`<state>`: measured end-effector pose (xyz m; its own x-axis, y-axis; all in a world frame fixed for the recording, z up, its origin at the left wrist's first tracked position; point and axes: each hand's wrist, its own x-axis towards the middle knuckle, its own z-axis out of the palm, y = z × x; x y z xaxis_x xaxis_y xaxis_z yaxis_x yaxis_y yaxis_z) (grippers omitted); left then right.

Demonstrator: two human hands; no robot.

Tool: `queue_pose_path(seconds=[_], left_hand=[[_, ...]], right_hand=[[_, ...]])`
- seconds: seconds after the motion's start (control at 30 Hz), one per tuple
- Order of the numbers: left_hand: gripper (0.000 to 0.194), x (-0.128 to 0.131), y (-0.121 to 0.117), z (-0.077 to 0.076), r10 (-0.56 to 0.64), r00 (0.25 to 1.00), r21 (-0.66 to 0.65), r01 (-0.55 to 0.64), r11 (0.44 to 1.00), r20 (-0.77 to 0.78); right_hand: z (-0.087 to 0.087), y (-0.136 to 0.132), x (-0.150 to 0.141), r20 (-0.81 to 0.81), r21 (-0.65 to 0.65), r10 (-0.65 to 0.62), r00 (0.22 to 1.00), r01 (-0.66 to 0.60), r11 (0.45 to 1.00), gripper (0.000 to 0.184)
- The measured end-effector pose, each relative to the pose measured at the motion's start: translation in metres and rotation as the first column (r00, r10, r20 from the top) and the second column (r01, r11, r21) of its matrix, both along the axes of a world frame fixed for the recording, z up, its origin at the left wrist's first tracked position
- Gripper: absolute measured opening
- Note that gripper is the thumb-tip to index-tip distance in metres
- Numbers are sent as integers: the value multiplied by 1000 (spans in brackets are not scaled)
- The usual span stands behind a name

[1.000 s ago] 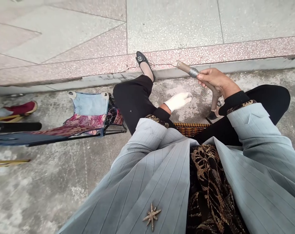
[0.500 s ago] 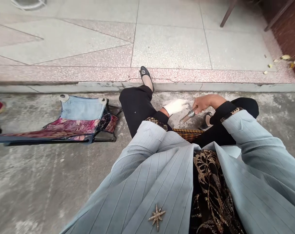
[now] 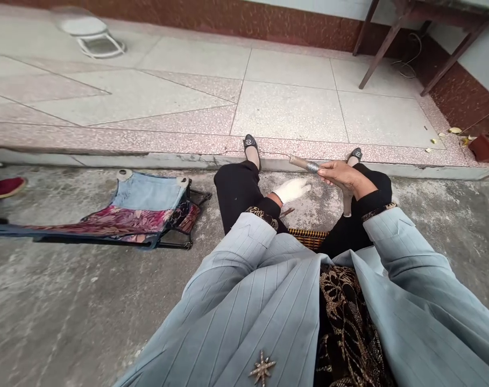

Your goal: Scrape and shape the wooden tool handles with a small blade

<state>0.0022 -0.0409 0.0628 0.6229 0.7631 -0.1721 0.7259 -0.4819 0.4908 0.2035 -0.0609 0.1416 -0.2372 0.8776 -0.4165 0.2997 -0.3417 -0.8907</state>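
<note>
My right hand point(image 3: 339, 176), bare, is closed round the near end of a short tool point(image 3: 303, 163). The tool has a flat, brownish far end and a silvery band like wound wire by my fingers; its kind is unclear. It points left, over the step's edge. My left hand point(image 3: 291, 190) wears a white glove and hovers over the concrete between my knees, fingers stretched to the right, apart from the tool. A thin brown stick-like piece point(image 3: 286, 213) shows below the left wrist. Under my hands, a woven basket-like rim point(image 3: 309, 237) is partly hidden by my jacket.
A folding chair point(image 3: 143, 196) with denim and floral cloth stands to my left, a red shoe point(image 3: 4, 188) beyond it. Ahead runs a raised tiled step point(image 3: 179, 142). A white stool point(image 3: 97, 40) and a wooden table point(image 3: 385, 51) stand on it. A brown pot point(image 3: 486, 148) sits right.
My right hand has lifted the tool forward, and its far end has swung from pointing down-left to up-left. My right foot now rests on the step's edge. The view has tilted up.
</note>
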Motion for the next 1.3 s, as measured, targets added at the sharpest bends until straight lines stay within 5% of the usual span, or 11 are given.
queue_pose_path(seconds=[0.17,0.27,0.37,0.47,0.53,0.63,0.77,0.97,1.07,1.17,1.3], left_hand=[[32,-12,30,18,-19,993,45,24,999,-113],[38,-20,58,19,-73,980,77,88,993,-185],[43,-28,87,14,-135,949,137,180,974,-286],[42,-36,111,9,-159,924,182,232,955,-347],[38,-39,122,9,-189,917,171,262,950,-352],[38,-36,127,10,-214,964,135,236,962,-156],[62,-27,116,12,-88,993,14,87,996,81],[34,-16,100,11,-22,999,-129,27,991,42],[35,-14,97,10,-64,997,-128,59,990,-42],[38,-14,95,8,-104,980,-27,101,995,-172],[41,-17,93,4,-179,926,125,232,965,-332]], right_hand=[[1,35,-8,109,30,-83,991,81,996,7],[-3,67,-6,345,110,-55,937,17,994,15],[-8,98,-7,685,155,56,726,-220,963,29],[-13,120,-12,818,-39,287,498,-450,892,30],[-18,127,-13,731,-167,480,485,-555,815,20],[-25,130,-5,312,-163,730,607,-723,671,28],[-29,124,7,-186,59,404,895,-401,914,49],[-28,119,4,-396,55,-18,918,44,998,56],[-32,121,13,-253,75,-68,965,90,993,50],[-36,122,24,114,153,-27,993,10,988,31],[-42,118,26,708,182,68,703,-274,944,33]])
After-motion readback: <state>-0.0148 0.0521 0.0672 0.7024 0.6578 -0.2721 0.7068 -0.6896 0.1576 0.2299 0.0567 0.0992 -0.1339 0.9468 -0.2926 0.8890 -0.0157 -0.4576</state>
